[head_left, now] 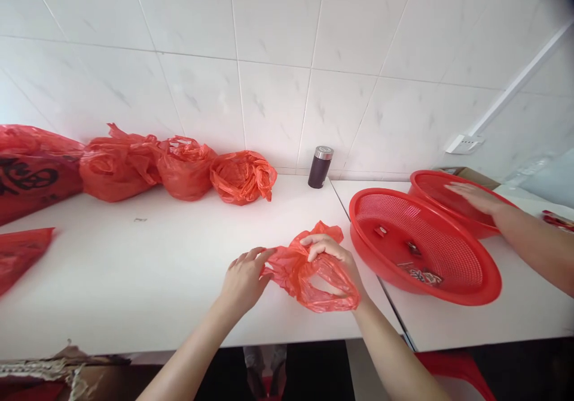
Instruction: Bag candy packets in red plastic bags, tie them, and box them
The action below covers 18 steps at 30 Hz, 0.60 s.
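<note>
So there's a thin red plastic bag (301, 275) held just above the front of the white surface (170, 281), between both hands. Left hand (246, 275) has its edge pinched between thumb and fingers; right hand (329, 251) has its fingers curled over the film, with a loop hanging by the wrist. Can't tell if that wrist goes through it. My guess is film this floppy needs two hands to keep it spread.

The row of red bags (188, 171) sits back by the wall, probably so they're out of the way. Same for the dark flask (320, 168). The near red colander (466, 257) has a few small packets (424, 276) inside, likely parked there for easy right-side reach. Someone else's hand (475, 198) is over the far colander (417, 186).
</note>
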Tool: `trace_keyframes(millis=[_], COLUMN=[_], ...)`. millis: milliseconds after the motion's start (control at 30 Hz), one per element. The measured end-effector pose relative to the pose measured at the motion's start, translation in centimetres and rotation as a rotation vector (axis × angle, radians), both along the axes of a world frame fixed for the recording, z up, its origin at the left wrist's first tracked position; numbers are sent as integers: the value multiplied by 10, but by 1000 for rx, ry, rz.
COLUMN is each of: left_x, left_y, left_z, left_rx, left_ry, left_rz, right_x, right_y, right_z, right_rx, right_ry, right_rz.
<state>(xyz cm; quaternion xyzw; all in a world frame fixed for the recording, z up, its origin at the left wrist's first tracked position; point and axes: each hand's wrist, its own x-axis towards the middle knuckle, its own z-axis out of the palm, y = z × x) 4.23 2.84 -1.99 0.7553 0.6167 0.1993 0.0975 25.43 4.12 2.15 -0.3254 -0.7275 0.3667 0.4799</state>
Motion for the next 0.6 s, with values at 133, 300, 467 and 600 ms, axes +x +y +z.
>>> trace_keyframes(millis=[133,300,467,600], left_x=[-26,-27,-2,15], left_y=[15,9,-6,-20], left_z=[-3,31,49,58], left_rx=[-76,45,-34,-162], left_ry=[-309,-696,-895,-997], left_rz=[177,202,150,52], right_x=[27,58,32,-21], right_y=[9,19,-4,-6], right_z=[-13,8,57,43], right_rx=[-66,16,229,207], right_ry=[-46,-415,-384,-541], right_rz=[-4,-91,-253,-20])
